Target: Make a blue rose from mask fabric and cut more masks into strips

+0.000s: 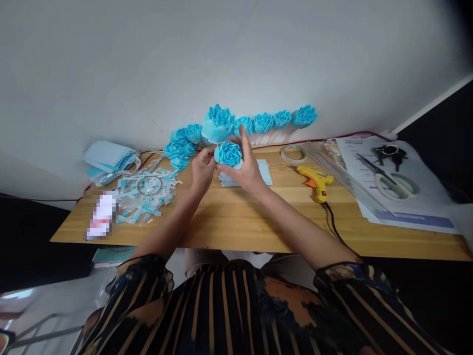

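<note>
Item one: a blue flower [229,154], ruffled petals facing up toward my head camera, held above the table [236,217] between both hands. Right hand [249,166]: half open, thumb and fingers curved around the flower's right side, index finger raised. Left hand [204,170]: fingers drawn together at the flower's left edge; I cannot tell what, if anything, they pinch.

Below and partly behind the right hand: pale blue sheets [264,172], lying flat.

Beyond the hands: one larger blue flower [219,123]; to its right, a row of blue flowers [263,123] along the wall [236,59]; to its left, a cluster of blue flowers [181,145].

Left side: I list a heap of blue and white scraps [158,197], a clear ring [150,185] upon it, and a folded blue bundle [109,157] behind.

Right side: a tape roll [294,154]; a yellow glue gun [318,180], nozzle leftward; clear sticks [347,180], partly over printed paper [430,192]; on that paper, scissors [401,186] and keys [397,157].
</note>
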Demonstrator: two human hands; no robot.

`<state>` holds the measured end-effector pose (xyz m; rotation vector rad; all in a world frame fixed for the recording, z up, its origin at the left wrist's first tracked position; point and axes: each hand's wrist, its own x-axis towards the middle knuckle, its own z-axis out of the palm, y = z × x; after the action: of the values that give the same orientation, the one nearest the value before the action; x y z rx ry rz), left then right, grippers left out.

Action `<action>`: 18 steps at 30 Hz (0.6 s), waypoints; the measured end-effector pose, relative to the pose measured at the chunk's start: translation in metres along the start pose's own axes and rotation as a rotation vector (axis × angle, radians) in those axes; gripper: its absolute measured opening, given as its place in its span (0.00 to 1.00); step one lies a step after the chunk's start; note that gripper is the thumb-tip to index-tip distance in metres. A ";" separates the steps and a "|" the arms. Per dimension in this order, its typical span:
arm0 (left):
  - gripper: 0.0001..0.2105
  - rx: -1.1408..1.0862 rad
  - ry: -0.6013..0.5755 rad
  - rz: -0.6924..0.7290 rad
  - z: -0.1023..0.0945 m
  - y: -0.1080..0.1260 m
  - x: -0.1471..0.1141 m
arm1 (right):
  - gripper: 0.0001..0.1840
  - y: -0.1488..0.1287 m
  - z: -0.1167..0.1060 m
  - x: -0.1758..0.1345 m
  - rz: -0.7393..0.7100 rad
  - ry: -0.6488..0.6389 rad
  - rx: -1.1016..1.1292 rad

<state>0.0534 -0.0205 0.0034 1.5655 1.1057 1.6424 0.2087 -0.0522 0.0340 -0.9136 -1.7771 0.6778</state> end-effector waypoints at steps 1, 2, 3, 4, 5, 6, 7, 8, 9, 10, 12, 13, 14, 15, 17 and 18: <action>0.07 0.004 0.003 -0.010 -0.001 -0.001 0.000 | 0.61 0.000 0.000 0.000 0.007 0.024 -0.012; 0.07 0.012 0.007 -0.019 -0.001 -0.001 -0.001 | 0.58 0.000 -0.001 -0.001 0.016 0.039 -0.023; 0.07 0.019 0.014 -0.023 -0.002 -0.002 -0.001 | 0.55 0.001 -0.002 -0.001 0.027 0.045 -0.029; 0.08 0.026 0.020 -0.025 -0.003 -0.002 0.000 | 0.53 0.002 -0.004 -0.002 0.040 0.047 -0.027; 0.08 0.033 0.028 -0.023 -0.004 -0.002 0.000 | 0.52 0.004 -0.006 -0.002 0.053 0.046 -0.019; 0.08 0.040 0.036 -0.023 -0.005 -0.003 0.000 | 0.51 0.006 -0.007 -0.003 0.065 0.044 -0.006; 0.09 0.046 0.045 -0.026 -0.007 -0.004 0.001 | 0.50 0.008 -0.009 -0.005 0.076 0.038 0.011; 0.10 0.052 0.054 -0.034 -0.008 -0.004 0.001 | 0.50 0.010 -0.010 -0.006 0.087 0.028 0.029; 0.10 0.056 0.062 -0.043 -0.009 -0.005 0.002 | 0.49 0.013 -0.012 -0.008 0.098 0.016 0.050; 0.11 0.057 0.067 -0.048 -0.010 -0.006 0.002 | 0.49 0.016 -0.013 -0.010 0.105 0.003 0.073; 0.11 0.058 0.074 -0.032 -0.014 -0.008 0.002 | 0.49 0.025 -0.016 -0.015 0.105 -0.018 0.138; 0.11 0.058 0.072 -0.015 -0.015 -0.009 0.001 | 0.48 0.031 -0.019 -0.018 0.101 -0.023 0.178; 0.12 0.058 0.066 0.003 -0.017 -0.011 0.000 | 0.48 0.038 -0.022 -0.021 0.103 -0.025 0.217; 0.12 0.056 0.055 0.016 -0.019 -0.012 -0.001 | 0.47 0.046 -0.026 -0.025 0.115 -0.021 0.250; 0.12 0.049 0.027 0.020 -0.021 -0.014 -0.003 | 0.46 0.062 -0.036 -0.032 0.188 -0.015 0.266; 0.12 0.043 0.011 0.014 -0.021 -0.015 -0.004 | 0.46 0.069 -0.041 -0.035 0.232 -0.012 0.244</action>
<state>0.0309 -0.0203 -0.0109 1.5962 1.1451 1.6491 0.2738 -0.0412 -0.0230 -0.9556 -1.5700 1.0259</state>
